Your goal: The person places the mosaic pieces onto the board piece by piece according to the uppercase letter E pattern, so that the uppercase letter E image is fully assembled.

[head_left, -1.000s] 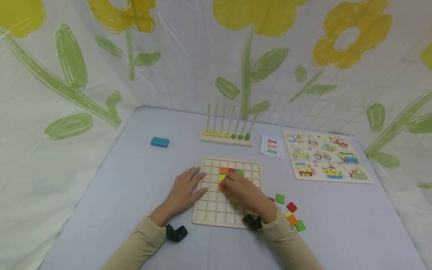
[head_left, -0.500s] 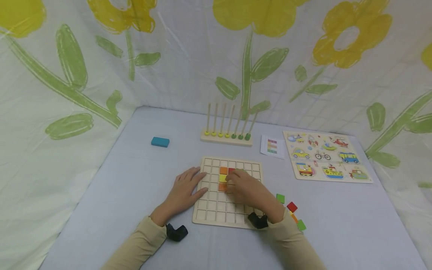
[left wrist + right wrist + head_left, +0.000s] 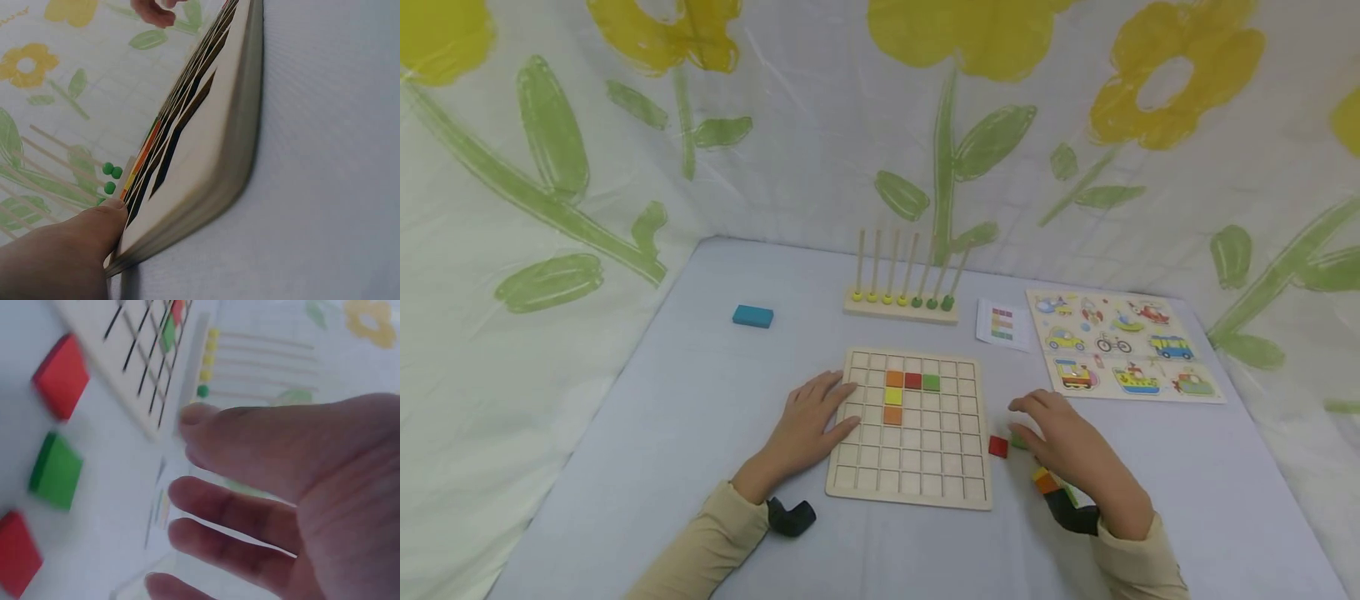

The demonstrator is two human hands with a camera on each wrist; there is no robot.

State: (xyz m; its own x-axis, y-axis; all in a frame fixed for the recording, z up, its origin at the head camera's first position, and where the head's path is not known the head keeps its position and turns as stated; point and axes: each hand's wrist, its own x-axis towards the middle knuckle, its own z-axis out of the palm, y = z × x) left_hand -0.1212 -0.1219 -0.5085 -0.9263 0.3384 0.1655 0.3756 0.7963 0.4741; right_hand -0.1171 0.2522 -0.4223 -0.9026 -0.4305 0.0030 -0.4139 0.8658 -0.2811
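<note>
A wooden grid board (image 3: 910, 492) lies on the table with orange, red, green and yellow square tiles set in an L shape near its upper middle. My left hand (image 3: 805, 425) rests on the board's left edge, fingers spread; in the left wrist view its thumb (image 3: 103, 225) touches the rim. Right of the board, my right hand (image 3: 1067, 437) hovers over loose tiles with relaxed fingers and nothing between them. A red tile (image 3: 997, 447) lies beside the board, and a green tile (image 3: 57, 472) is partly hidden under the hand in the head view. An orange tile (image 3: 1044, 482) shows near the wrist.
Behind the board stands a bead rack (image 3: 901, 310) with upright pegs. A pattern card (image 3: 1003, 325) and a vehicle puzzle board (image 3: 1126, 346) lie at the back right. A blue block (image 3: 752, 316) sits at the back left.
My right hand has left the board and moved right, over the loose tiles. The red and green tiles in the board's top row are now uncovered. My left hand has stayed put.
</note>
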